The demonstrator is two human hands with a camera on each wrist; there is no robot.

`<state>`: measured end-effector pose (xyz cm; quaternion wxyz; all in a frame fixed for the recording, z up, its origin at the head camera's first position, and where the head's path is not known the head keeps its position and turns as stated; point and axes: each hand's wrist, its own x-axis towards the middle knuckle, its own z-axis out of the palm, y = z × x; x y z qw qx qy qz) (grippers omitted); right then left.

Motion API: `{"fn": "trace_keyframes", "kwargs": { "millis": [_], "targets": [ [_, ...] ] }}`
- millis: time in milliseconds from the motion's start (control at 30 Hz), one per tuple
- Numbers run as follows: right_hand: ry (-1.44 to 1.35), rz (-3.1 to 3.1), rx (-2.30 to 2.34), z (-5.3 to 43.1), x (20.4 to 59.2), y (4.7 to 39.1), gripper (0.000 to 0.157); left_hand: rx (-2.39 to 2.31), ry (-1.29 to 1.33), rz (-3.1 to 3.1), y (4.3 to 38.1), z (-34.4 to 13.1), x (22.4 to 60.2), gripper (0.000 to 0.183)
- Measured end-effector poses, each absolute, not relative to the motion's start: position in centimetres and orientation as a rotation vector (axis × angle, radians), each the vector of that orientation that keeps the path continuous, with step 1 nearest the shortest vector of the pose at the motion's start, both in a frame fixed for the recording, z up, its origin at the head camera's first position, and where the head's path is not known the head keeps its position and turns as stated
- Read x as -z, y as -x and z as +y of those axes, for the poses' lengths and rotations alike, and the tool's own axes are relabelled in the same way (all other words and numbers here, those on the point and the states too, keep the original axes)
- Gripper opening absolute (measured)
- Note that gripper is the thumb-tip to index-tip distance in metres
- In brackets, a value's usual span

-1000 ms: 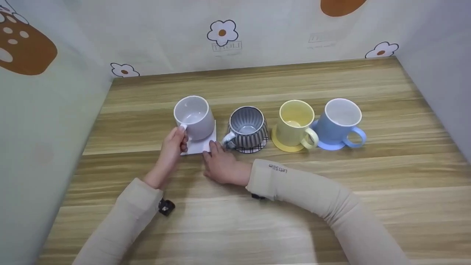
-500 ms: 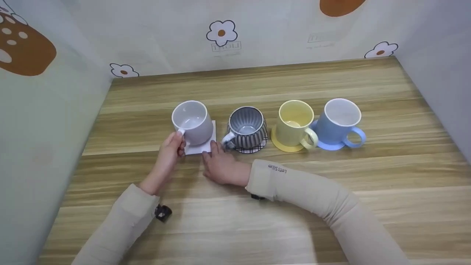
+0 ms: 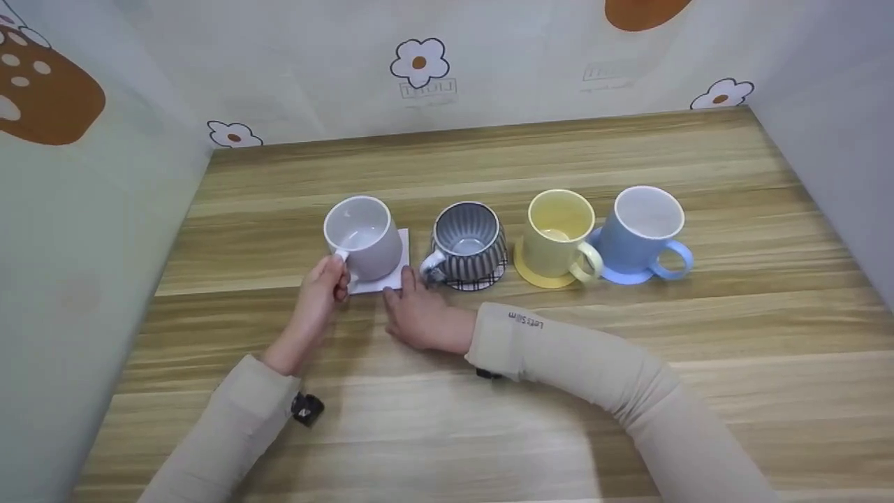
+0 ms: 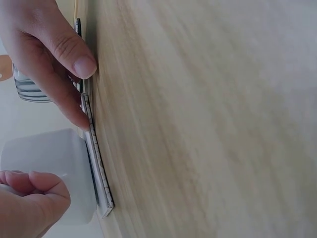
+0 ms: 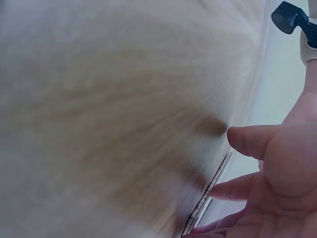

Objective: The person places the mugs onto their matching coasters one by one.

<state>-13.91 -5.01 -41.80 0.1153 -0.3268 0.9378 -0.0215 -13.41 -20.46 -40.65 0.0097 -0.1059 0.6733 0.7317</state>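
My left hand (image 3: 320, 290) pinches the handle of a white mug (image 3: 374, 251), which stands upright over a square white coaster (image 3: 385, 281). In the left wrist view the curled fingers of that hand lie in front of the mug (image 4: 54, 148), and the mug's base is right at the coaster (image 4: 100, 173). My right hand (image 3: 422, 314) rests at the coaster's near right corner, a fingertip on its edge and the thumb at the table. Just right of those fingers, a grey ribbed mug (image 3: 469, 255) sits on a round checked coaster (image 3: 482, 284), its handle pointing toward the hand.
A yellow mug (image 3: 552, 244) on a yellow round coaster (image 3: 532, 276) stands right of the grey mug. Beyond it is a blue mug (image 3: 628, 244) on a blue coaster (image 3: 624, 278). A flower-patterned curtain (image 3: 503, 63) walls off the back of the wooden table (image 3: 447, 419).
My left hand has drawn the white mug toward me and slightly left, lowering it over the white coaster. The right hand has stayed in place at the coaster's corner.
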Motion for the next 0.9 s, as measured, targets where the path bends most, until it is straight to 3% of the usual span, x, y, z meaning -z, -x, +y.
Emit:
{"fn": "trace_keyframes", "kwargs": {
  "millis": [600, 900],
  "targets": [
    [0.971, 2.745, 0.074, -5.1, 41.7, 14.0, 0.06, -2.175, 0.368, 2.144, 13.3, -20.5, 40.3, 0.031],
    [0.919, 2.643, 0.158, -4.9, 41.5, 13.4, 0.067, -1.649, 0.34, 2.581, 13.3, -21.5, 39.5, 0.032]
  ]
}}
